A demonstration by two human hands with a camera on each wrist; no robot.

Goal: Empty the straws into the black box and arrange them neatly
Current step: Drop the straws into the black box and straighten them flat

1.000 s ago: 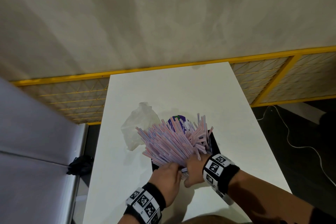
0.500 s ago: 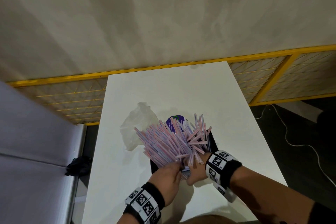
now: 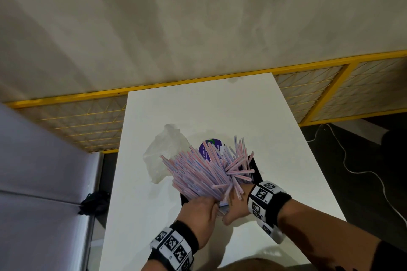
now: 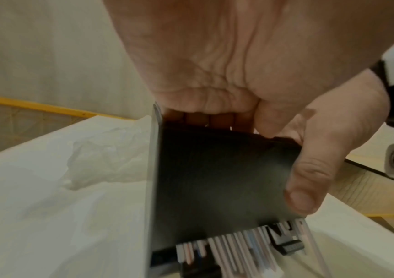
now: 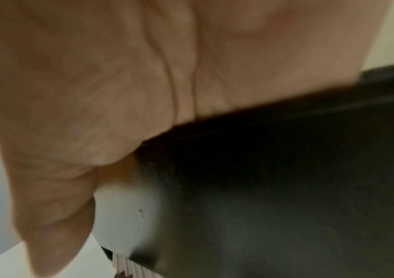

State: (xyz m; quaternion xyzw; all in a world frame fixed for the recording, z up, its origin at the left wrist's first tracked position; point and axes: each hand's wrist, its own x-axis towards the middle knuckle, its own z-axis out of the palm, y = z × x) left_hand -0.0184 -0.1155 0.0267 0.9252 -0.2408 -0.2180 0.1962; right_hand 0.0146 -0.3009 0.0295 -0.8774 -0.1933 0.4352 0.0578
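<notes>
Vs. a sec ago: more straws (image 3: 204,174) splayed crosswise at right side of heap in black box (image 3: 255,169) on table (image 3: 220,108), so tidying unfinished; left hand (image 3: 199,215) & right hand (image 3: 236,207) both clamped on box's near wall.

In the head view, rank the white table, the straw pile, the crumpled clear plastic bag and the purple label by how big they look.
1. white table
2. straw pile
3. clear plastic bag, partly hidden by the straws
4. purple label, mostly covered, so its real extent is unsure
</notes>
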